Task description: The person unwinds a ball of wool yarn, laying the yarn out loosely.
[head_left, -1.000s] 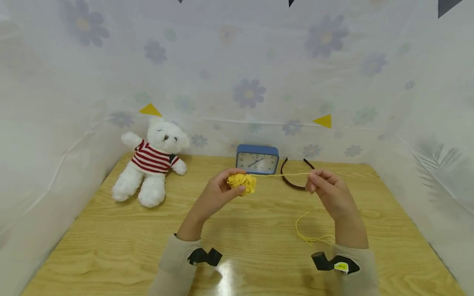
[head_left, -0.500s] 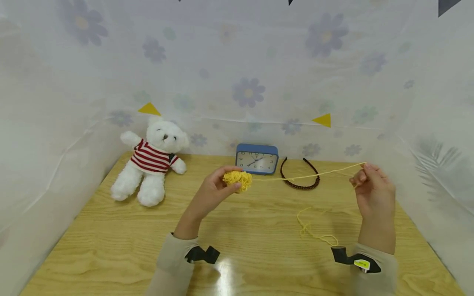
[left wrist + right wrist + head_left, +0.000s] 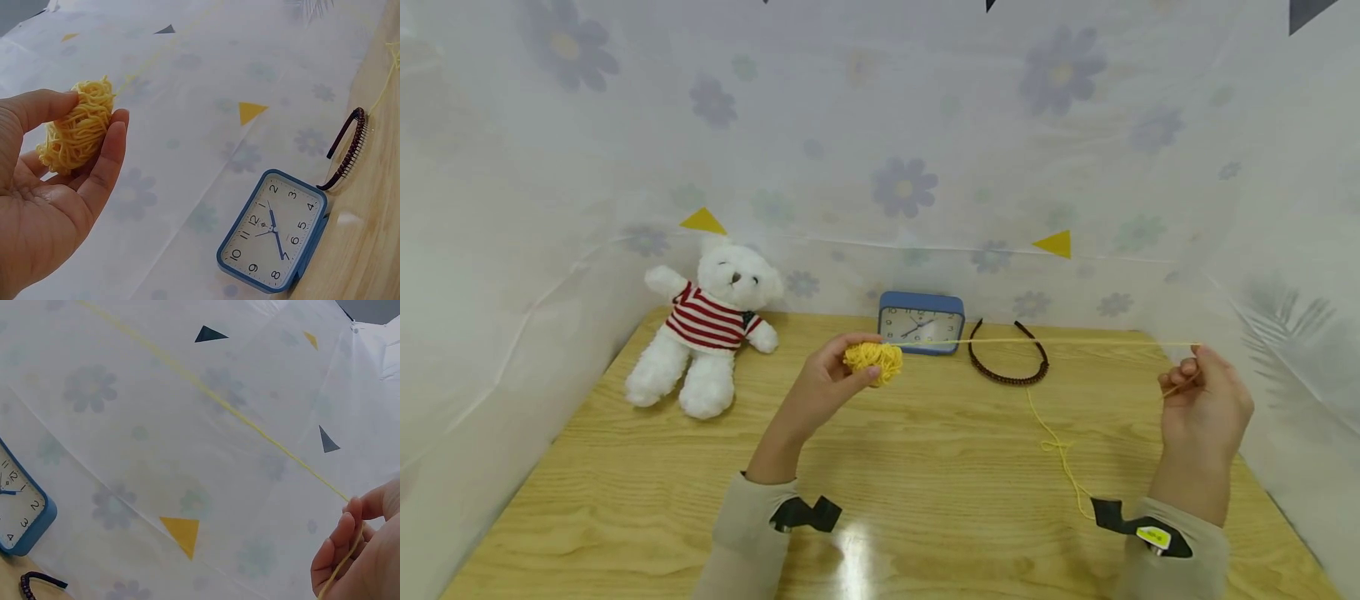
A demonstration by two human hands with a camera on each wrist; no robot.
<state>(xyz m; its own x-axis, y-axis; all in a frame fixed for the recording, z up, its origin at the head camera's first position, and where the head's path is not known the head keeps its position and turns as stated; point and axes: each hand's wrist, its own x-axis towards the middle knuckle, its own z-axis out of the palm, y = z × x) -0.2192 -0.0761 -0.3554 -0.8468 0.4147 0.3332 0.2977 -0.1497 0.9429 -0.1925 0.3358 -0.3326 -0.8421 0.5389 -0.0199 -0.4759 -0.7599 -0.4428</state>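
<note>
My left hand [image 3: 820, 383] holds a small ball of yellow yarn [image 3: 876, 362] between thumb and fingers, above the table's middle. In the left wrist view the wound yarn ball [image 3: 78, 128] shows its loose, tangled loops. Far to the right, my right hand [image 3: 1206, 404] pinches the strand between thumb and forefinger. A taut yarn strand [image 3: 1075, 341] runs nearly level from the ball to that pinch. In the right wrist view the strand [image 3: 269, 437] passes the fingertips and trails down across the palm. A slack length of yarn [image 3: 1060, 446] lies on the table near the right forearm.
Behind the hands stands a blue alarm clock [image 3: 921, 323] by the back wall. A dark beaded headband [image 3: 1009, 380] lies to its right. A white teddy bear [image 3: 703, 329] in a striped shirt sits at the back left of the wooden table [image 3: 925, 517]. Flowered sheeting encloses three sides.
My right hand has moved well to the right, drawing the strand between the hands longer. The left hand with the ball has shifted slightly left. The slack yarn on the table has been pulled along.
</note>
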